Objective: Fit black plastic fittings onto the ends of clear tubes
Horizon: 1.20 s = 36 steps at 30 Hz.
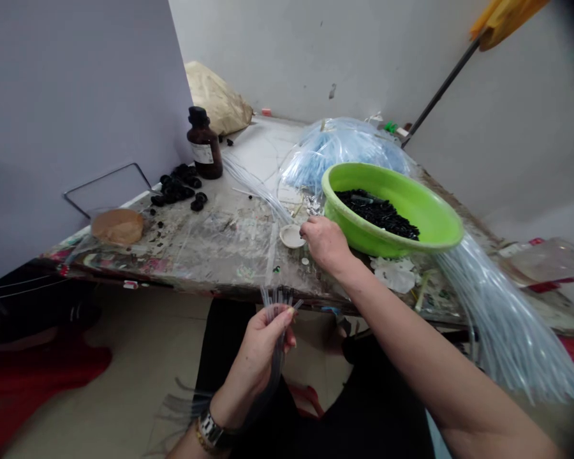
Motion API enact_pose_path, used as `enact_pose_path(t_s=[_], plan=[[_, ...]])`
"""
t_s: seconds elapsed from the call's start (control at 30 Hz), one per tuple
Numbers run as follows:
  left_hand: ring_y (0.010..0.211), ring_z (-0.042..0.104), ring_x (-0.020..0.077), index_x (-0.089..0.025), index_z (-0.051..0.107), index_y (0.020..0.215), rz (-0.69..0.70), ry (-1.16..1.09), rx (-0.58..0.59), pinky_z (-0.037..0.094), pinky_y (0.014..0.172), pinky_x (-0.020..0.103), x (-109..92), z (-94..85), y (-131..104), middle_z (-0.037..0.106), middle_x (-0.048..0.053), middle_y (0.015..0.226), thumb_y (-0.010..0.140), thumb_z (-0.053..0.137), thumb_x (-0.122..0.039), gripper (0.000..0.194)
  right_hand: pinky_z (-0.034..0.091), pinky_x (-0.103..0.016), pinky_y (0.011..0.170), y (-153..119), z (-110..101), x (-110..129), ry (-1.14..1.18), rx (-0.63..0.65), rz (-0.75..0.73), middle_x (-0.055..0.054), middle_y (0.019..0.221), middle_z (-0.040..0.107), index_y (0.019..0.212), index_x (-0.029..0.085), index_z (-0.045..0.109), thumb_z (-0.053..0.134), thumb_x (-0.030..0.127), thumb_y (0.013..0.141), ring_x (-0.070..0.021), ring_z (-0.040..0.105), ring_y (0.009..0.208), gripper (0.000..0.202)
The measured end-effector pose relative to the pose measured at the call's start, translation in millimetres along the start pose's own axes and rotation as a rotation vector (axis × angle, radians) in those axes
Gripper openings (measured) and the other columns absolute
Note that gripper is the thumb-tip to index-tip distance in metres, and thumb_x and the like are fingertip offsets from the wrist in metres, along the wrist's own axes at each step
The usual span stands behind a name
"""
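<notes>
My left hand is closed around a bundle of thin clear plastic tubes below the table's front edge. Dark pieces show at some of the upper tube ends, and the lower ends trail off to the left past my wrist. My right hand reaches over the table with its fingers pinched at the rim of a small white dish. Something small and dark shows at the fingertips, too small to name. Right beside that hand stands a green basin holding many small black parts.
More clear tubes hang off the table at the right. Behind the basin lies a bluish bundle of tubes. At the left are a brown bottle, black caps and a round brown item.
</notes>
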<state>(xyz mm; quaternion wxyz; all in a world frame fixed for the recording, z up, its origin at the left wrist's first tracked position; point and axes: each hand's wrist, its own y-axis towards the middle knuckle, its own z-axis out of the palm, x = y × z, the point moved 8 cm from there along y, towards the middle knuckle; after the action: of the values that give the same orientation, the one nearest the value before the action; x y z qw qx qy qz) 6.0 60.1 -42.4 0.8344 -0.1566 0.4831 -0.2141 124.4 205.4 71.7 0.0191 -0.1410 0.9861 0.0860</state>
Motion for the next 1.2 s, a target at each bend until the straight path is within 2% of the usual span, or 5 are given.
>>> enact_pose_path(t_s=[0.57, 0.73, 0.9, 1.1, 1.2], plan=[[0.046, 0.051, 0.0076, -0.013, 0.063, 0.079, 0.015, 0.017, -0.006, 0.035, 0.045, 0.018, -2.1, -0.2, -0.8, 0.058, -0.002, 0.056, 0.066, 0.079, -0.038, 0.032, 0.042, -0.031, 0.068, 15.2, 2.6, 18.5, -0.066, 0.104, -0.040, -0.013, 0.094, 0.069, 0.089, 0.014, 0.074, 0.048, 0.014, 0.087, -0.0246, 0.062, 0.088, 0.026], [0.046, 0.051, 0.0078, -0.013, 0.063, 0.077, 0.033, 0.029, -0.005, 0.036, 0.046, 0.019, -4.6, -0.4, -1.3, 0.057, -0.002, 0.054, 0.067, 0.078, -0.040, 0.032, 0.041, -0.030, 0.071, 10.9, -11.2, 11.3, 0.020, 0.012, -0.032, -0.009, 0.095, 0.067, 0.090, 0.018, 0.073, 0.050, 0.021, 0.089, -0.0215, 0.060, 0.087, 0.023], [0.048, 0.051, 0.0075, -0.014, 0.064, 0.080, 0.054, 0.044, -0.016, 0.037, 0.048, 0.019, -10.2, -0.5, -2.1, 0.059, -0.002, 0.057, 0.069, 0.076, -0.037, 0.029, 0.039, -0.030, 0.078, -2.7, -41.2, 3.6, 0.175, -0.324, -0.034, -0.009, 0.093, 0.064, 0.088, 0.016, 0.070, 0.047, 0.022, 0.092, -0.0211, 0.055, 0.090, 0.025], [0.048, 0.052, 0.0082, -0.014, 0.064, 0.080, 0.074, 0.059, -0.014, 0.037, 0.047, 0.018, -16.1, 1.4, -3.6, 0.059, -0.001, 0.057, 0.070, 0.076, -0.036, 0.027, 0.038, -0.031, 0.072, -12.4, -20.4, 10.0, 0.119, -0.156, -0.063, -0.009, 0.087, 0.064, 0.078, 0.017, 0.069, 0.052, 0.017, 0.088, -0.0214, 0.055, 0.085, 0.020], [0.048, 0.052, 0.0077, -0.014, 0.064, 0.080, 0.094, 0.060, -0.004, 0.035, 0.046, 0.018, -18.1, 2.1, -4.2, 0.059, -0.001, 0.057, 0.071, 0.075, -0.034, 0.024, 0.040, -0.029, 0.073, -28.0, -32.0, 3.5, 0.359, -0.257, -0.013, -0.006, 0.084, 0.063, 0.077, 0.017, 0.067, 0.055, 0.015, 0.087, -0.0184, 0.056, 0.081, 0.016]])
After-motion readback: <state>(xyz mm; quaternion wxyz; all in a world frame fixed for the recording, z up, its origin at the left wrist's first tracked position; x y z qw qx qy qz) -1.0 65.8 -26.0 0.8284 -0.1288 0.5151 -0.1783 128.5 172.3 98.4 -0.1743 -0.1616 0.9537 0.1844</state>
